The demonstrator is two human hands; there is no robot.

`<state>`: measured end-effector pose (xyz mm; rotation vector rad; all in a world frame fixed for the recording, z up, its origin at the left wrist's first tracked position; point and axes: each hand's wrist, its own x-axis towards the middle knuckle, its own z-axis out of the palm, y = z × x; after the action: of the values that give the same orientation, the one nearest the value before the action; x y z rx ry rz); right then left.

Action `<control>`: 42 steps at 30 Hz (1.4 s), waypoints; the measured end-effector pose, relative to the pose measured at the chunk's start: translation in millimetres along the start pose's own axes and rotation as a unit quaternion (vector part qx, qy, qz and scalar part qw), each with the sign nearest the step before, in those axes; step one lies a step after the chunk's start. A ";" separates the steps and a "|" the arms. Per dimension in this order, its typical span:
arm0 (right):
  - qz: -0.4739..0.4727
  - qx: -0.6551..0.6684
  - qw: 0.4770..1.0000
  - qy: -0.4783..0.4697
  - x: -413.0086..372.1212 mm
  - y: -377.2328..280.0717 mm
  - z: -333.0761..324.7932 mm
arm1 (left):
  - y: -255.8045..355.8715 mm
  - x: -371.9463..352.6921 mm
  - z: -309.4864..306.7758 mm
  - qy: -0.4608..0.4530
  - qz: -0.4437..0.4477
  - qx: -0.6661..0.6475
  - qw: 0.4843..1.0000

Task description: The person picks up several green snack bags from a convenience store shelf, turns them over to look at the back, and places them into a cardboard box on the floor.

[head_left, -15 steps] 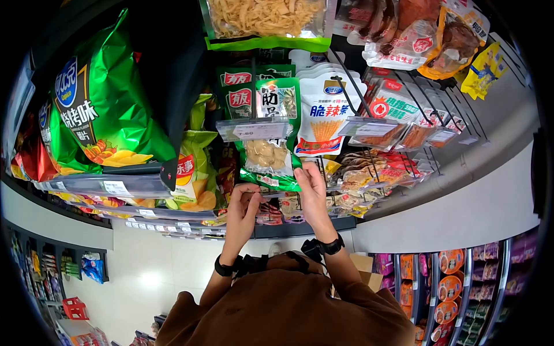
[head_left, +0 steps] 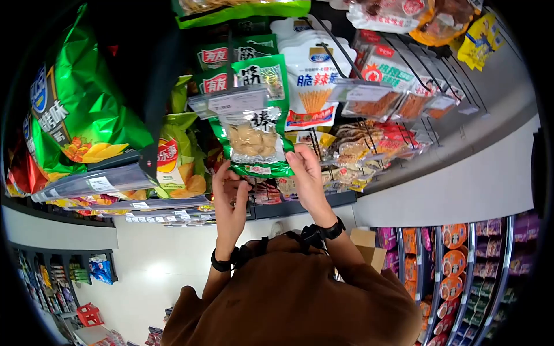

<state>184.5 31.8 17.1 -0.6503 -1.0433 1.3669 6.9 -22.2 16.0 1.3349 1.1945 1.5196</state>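
A green snack packet with a clear window hangs upright on a hook, behind a clear price tag holder. My right hand pinches the lower right corner of this packet between thumb and fingers. At the packet's lower left corner is my left hand, its thumb and fingers apart and its fingertips close to the bottom edge; whether they touch it is hard to tell. White packets of snack sticks hang just to the right.
Large green chip bags stand on the left shelf. Metal hooks with meat snack packets stick out on the right. Below lie the pale floor, a cardboard box and a red basket.
The view has shifted, so the shelf goods appear further left. My left hand's fingers have spread near the packet's lower left corner. My right hand stays at the lower right corner.
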 end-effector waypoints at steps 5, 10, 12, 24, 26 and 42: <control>-0.017 -0.012 1.000 0.023 -4.2 0.9 2.3 | 4.8 -3.2 -0.5 -0.013 -0.027 -0.005 1.000; -0.021 -0.038 0.999 0.030 -1.4 -2.8 1.8 | 0.0 -0.8 0.5 -0.021 -0.014 0.026 0.999; 0.028 -0.032 0.998 0.037 -4.0 -5.8 3.4 | 3.0 -2.6 -0.7 -0.024 -0.024 0.023 0.999; 0.004 0.036 0.999 0.015 -2.5 -2.7 10.2 | 2.5 -11.4 -0.1 -0.023 -0.028 0.066 0.997; 0.014 0.044 0.999 0.018 3.7 0.3 11.0 | 5.1 -7.7 1.2 -0.026 -0.026 0.066 0.997; 0.046 0.121 0.992 0.009 21.8 7.7 11.0 | -4.8 -6.8 3.1 -0.048 -0.034 0.088 0.994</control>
<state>168.9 51.9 19.9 -0.5335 -0.8244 1.5366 10.8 -26.9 9.6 1.4483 1.3234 1.3121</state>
